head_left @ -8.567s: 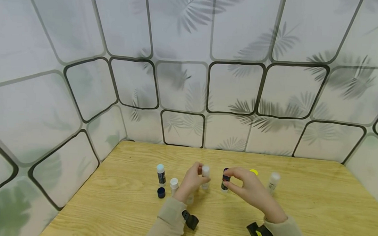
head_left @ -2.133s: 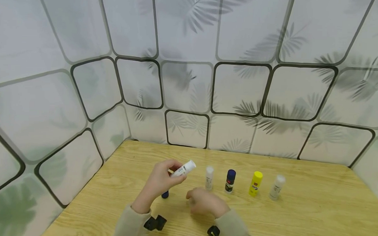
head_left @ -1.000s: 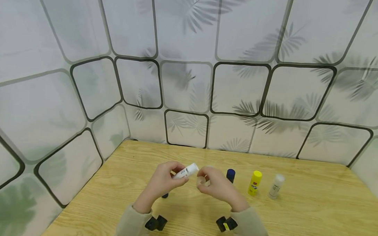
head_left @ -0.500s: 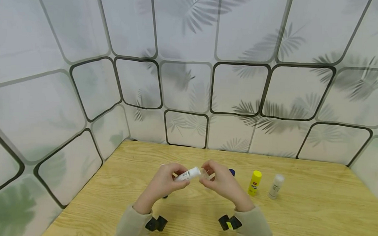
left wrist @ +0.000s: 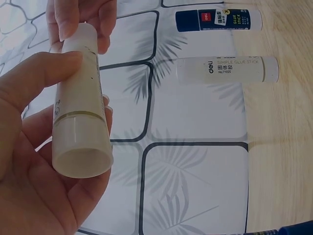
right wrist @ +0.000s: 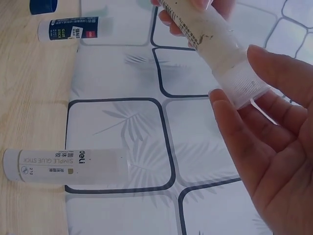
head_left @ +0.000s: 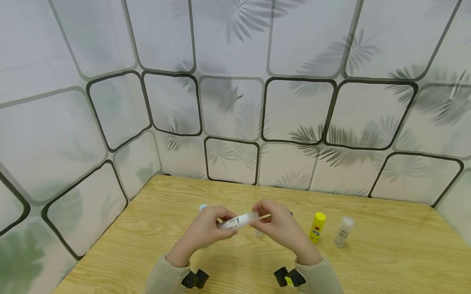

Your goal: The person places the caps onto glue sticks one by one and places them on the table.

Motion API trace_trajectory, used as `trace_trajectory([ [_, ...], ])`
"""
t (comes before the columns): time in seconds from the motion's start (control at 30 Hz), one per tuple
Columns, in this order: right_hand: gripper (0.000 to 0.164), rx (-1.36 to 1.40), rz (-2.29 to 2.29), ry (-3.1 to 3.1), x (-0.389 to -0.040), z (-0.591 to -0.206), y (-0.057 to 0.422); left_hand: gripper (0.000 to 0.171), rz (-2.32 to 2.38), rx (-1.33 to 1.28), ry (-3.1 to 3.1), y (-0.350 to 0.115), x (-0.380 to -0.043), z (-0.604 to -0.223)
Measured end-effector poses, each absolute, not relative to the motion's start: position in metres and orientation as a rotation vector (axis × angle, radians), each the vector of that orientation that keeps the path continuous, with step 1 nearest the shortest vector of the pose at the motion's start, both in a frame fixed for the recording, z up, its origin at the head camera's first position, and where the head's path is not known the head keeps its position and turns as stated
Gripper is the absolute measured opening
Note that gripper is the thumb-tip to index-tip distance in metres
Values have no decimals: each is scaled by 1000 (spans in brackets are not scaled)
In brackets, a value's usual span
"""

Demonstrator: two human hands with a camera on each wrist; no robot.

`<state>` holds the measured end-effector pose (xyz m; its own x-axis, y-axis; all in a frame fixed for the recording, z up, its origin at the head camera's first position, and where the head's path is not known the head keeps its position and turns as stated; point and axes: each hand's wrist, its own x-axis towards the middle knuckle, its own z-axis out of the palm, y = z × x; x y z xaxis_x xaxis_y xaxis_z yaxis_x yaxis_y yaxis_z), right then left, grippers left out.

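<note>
My left hand point(head_left: 207, 228) grips a white glue stick point(head_left: 234, 222), tilted with its far end up to the right, over the table. At that end my right hand point(head_left: 281, 224) pinches a translucent ribbed cap point(right wrist: 239, 84) between thumb and fingers. In the right wrist view the cap meets the stick's end; how far it sits on cannot be made out. The left wrist view shows the stick's round base point(left wrist: 82, 159) towards the camera, with the left thumb along its side. Behind the right hand, another white glue stick point(head_left: 258, 232) is mostly hidden.
A yellow glue stick point(head_left: 317, 227) and a white one point(head_left: 343, 232) stand upright on the wooden table point(head_left: 391, 256) at right. A light-blue-topped stick point(head_left: 203, 207) is partly behind the left hand. The right wrist view shows a navy glue stick point(right wrist: 68, 29) and a navy cap point(right wrist: 43, 6).
The right hand has come up from the table with the translucent cap and brought it against the glue stick's end. The left hand has shifted slightly right, the stick lying flatter.
</note>
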<state>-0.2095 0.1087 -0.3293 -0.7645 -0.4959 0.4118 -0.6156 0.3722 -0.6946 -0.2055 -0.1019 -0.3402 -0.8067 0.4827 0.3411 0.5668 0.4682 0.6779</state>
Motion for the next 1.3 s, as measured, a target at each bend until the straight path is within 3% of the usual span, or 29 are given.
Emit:
trace_trajectory([
  [1.17,14,1004,1310,-2549,-205,-327,116,16,-1172,-903,-2528,-84,-195,-344],
  [1.3,20,1008,1323,-2535,-207,-331,116,15,-1167,-869,-2546,-83,-195,-345],
])
